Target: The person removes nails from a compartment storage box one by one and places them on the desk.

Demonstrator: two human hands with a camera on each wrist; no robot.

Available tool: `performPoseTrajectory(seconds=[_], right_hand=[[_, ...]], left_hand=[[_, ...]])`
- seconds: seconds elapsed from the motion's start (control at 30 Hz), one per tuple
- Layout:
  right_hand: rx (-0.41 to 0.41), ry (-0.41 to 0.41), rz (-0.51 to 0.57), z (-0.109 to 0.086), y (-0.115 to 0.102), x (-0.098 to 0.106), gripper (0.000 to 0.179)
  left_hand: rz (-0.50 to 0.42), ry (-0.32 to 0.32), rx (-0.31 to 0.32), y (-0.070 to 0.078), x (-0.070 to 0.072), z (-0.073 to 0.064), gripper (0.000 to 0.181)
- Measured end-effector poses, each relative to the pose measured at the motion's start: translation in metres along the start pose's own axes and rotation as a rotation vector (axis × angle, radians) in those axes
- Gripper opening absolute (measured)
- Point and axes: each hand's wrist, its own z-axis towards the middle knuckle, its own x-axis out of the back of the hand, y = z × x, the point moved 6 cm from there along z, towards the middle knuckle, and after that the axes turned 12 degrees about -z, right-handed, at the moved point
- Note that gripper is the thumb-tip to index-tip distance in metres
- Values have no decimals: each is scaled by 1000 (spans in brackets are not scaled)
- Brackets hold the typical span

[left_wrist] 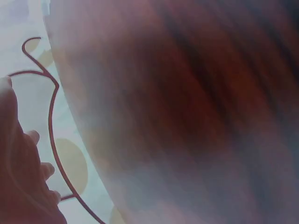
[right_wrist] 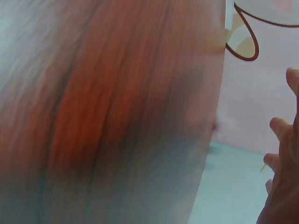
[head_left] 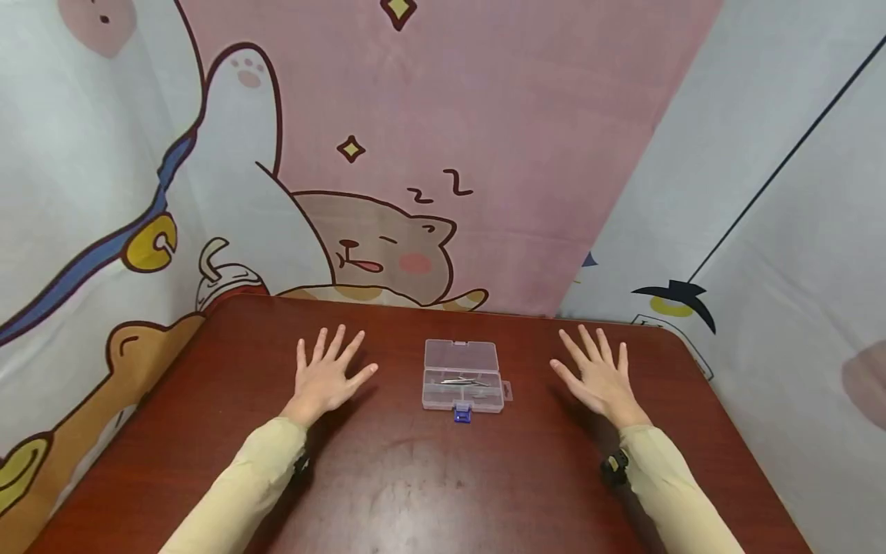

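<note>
A clear plastic compartment box (head_left: 462, 403) with a blue latch (head_left: 462, 414) lies on the brown table, its lid (head_left: 461, 355) raised toward the back. Inside it are a few thin metal pieces (head_left: 464, 382), too small to identify. To the left of the box, my left hand (head_left: 324, 383) is held over the table with its fingers spread and nothing in it. On the other side, my right hand (head_left: 604, 382) is likewise spread and holds nothing. Neither hand touches the box. Both wrist views show only part of the left hand (left_wrist: 23, 163) and right hand (right_wrist: 285, 158).
The brown wooden table (head_left: 415, 492) has its back edge against a cartoon-printed cloth (head_left: 526, 192). More printed cloth hangs at the left and right. A dark strap device (head_left: 614, 466) is at the right wrist.
</note>
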Motion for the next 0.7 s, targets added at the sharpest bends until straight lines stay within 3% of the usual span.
performPoseTrajectory(seconds=[0.43, 0.7], right_hand=[[143, 57, 77, 28, -43, -1, 62], [260, 98, 178, 36, -66, -2, 53]], left_hand=[[60, -126, -91, 43, -30, 14, 78], [25, -168, -149, 64, -45, 16, 77]])
